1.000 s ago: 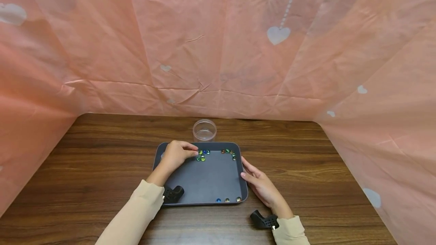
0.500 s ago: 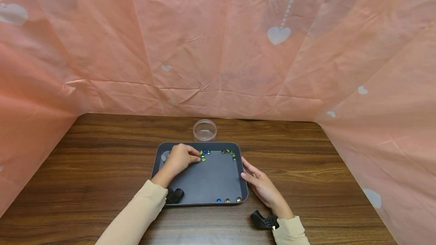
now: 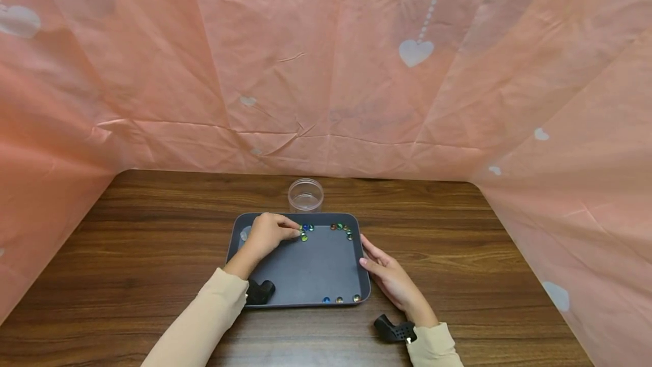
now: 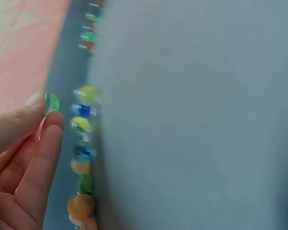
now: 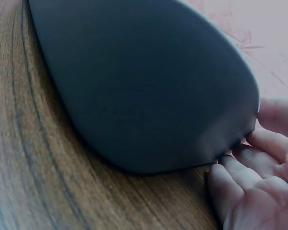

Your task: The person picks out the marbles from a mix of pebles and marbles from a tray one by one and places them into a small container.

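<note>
Over the back left of the dark grey tray (image 3: 311, 271), my left hand (image 3: 269, 237) pinches a clear green glass marble (image 4: 54, 102) between thumb and finger. Several loose marbles (image 3: 304, 237) lie just beyond its fingertips along the tray's back wall. In the left wrist view more marbles line that wall beside the hand. My right hand (image 3: 393, 285) holds the tray's right side, thumb at the rim and fingers curled against the outside edge. Seen from the right wrist, those fingertips (image 5: 225, 172) meet the tray's lower edge.
Behind the tray stands a clear round plastic jar (image 3: 306, 196). Other marbles (image 3: 340, 226) sit in the back right corner, and three (image 3: 339, 300) along the front wall. A small clear piece (image 3: 245, 233) is at the back left. A pink curtain (image 3: 326, 72) surrounds the wooden table (image 3: 438, 220).
The left hand has shifted slightly right and toward the front, down at the back-left marbles. The right hand and the tray have stayed where they were.
</note>
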Available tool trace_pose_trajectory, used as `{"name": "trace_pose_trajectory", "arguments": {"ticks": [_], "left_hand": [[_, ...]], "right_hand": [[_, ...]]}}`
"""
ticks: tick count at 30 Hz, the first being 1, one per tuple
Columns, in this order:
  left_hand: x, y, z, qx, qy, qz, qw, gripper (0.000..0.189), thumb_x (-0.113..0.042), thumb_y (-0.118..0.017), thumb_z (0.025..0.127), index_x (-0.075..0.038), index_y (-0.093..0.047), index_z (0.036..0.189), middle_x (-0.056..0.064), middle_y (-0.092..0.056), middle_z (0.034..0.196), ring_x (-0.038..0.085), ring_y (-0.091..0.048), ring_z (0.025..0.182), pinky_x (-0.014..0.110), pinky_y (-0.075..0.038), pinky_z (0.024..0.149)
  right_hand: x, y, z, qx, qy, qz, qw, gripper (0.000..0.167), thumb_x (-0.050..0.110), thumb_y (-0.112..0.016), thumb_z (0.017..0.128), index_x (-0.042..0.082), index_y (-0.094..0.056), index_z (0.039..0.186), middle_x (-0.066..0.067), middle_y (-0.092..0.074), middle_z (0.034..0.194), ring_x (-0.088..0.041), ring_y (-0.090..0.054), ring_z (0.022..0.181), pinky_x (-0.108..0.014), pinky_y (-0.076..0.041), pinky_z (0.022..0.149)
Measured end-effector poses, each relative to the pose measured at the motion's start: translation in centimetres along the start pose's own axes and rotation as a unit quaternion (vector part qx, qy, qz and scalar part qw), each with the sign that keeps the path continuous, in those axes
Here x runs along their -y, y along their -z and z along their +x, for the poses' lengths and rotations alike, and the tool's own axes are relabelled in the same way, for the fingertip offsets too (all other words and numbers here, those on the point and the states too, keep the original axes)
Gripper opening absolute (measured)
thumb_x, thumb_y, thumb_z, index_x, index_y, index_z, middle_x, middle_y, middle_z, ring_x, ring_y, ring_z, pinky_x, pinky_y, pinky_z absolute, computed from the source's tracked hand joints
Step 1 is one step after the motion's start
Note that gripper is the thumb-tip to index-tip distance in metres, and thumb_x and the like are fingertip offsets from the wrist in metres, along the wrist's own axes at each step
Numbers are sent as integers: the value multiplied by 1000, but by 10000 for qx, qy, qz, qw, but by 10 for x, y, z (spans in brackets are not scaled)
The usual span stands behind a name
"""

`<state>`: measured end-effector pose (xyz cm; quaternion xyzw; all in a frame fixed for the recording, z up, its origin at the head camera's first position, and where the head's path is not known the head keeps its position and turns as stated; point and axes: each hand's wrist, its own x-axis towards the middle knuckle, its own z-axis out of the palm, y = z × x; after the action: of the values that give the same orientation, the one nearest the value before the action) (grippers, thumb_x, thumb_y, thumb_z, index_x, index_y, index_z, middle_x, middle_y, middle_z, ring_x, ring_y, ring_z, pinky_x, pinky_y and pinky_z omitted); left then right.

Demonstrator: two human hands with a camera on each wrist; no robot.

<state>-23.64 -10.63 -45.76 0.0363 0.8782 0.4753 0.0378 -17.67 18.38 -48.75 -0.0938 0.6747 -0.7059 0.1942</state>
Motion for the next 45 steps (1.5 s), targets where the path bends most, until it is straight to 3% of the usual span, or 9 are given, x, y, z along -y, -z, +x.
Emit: {"name": "trace_pose_trajectory", "arguments": {"ticks": [2,7,18,25,29,32,36,39,45], "left_hand": [[0,4,1,117,211,-756,9968,15,-12,-80,83,-4,-80,95,8,-78,89,7,-67,74,25,-56,70],[1,13,4,280,801,-2244,9708,27,-11,-76,87,3,-74,109,6,-78,93,11,-74,85,29,-59,80],[-14,20,17,198,848,-3642,9272,38,-3,-68,92,13,-61,125,-5,-75,88,3,-72,82,29,-56,90],[-28,24,30,-156,897,-3920,9155,37,-1,-68,92,14,-61,124,-5,-73,86,3,-72,80,27,-56,87],[-32,25,35,-296,843,-3640,9271,35,-4,-70,91,11,-65,121,-6,-74,86,6,-73,83,30,-56,89],[-36,24,35,-421,714,-2880,9540,29,-10,-73,90,5,-71,115,1,-76,94,7,-72,85,36,-56,93],[-45,20,36,-774,356,-1205,9890,19,-17,-77,87,-4,-79,101,10,-77,102,12,-63,73,28,-54,71],[-49,14,37,-1014,-39,-133,9948,14,-16,-78,85,-6,-80,94,11,-78,96,15,-57,65,21,-42,56],[-55,4,38,-946,-504,719,9916,13,-12,-76,86,-2,-79,95,11,-78,93,19,-66,75,25,-50,61]], "right_hand": [[0,0,0,11,4,6,10000,65,8,-49,103,-3,-14,157,-15,-7,166,-26,-7,151,-5,-33,102],[1,1,1,9,-25,-2,10000,65,9,-49,103,-2,-14,157,-15,-6,166,-26,-7,152,-5,-33,102],[2,1,1,14,6,12,10000,67,11,-51,102,-3,-14,157,-16,-6,166,-28,-9,151,-6,-33,102],[1,0,1,21,-1,41,10000,67,9,-50,102,-3,-14,157,-16,-6,166,-28,-8,151,-6,-33,102],[0,0,2,4,-15,35,10000,67,10,-51,102,-2,-14,157,-15,-7,166,-27,-9,151,-6,-34,102],[0,1,2,1,-25,21,10000,67,11,-51,102,-2,-15,157,-15,-6,166,-27,-9,151,-6,-34,102],[-1,1,1,-10,-23,10,10000,66,10,-51,102,-2,-15,157,-15,-7,166,-27,-10,151,-6,-34,102],[-1,1,1,-32,-18,7,10000,66,10,-51,102,-2,-16,157,-16,-8,166,-27,-10,151,-5,-34,102],[-1,1,0,-54,-38,19,10000,66,9,-50,102,-1,-15,157,-15,-7,166,-27,-10,151,-6,-34,102]]}}
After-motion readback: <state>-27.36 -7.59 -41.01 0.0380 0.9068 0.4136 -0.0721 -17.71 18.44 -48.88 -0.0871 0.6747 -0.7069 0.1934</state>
